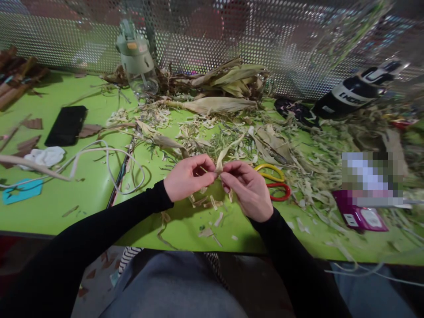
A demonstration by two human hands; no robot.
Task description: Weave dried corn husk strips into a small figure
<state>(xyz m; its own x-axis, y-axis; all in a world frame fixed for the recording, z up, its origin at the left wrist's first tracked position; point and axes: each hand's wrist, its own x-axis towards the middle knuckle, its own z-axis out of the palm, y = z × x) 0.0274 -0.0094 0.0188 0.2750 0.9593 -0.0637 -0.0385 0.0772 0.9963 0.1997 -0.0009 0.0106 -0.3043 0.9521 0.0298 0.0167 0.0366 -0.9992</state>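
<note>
Both of my hands meet over the front of the green table, pinching a pale strip of corn husk (224, 154) between them. My left hand (190, 176) grips its lower end with thumb and forefinger. From the other side my right hand (247, 187) pinches the same spot, fingers curled. The strip's free end rises away from me and bends to the right. Scissors (280, 192) with one yellow and one red handle loop lie just beyond my right hand, their blades hidden. Cut husk scraps (215, 203) are scattered beneath my hands.
Dried corn husks (215, 105) and shreds cover the table's middle and right. A clear bottle (137, 62) and a black bottle (351, 95) stand near the perforated metal screen (205, 35). A phone (67, 125), a white cable (107, 154) and a purple packet (362, 216) also lie here.
</note>
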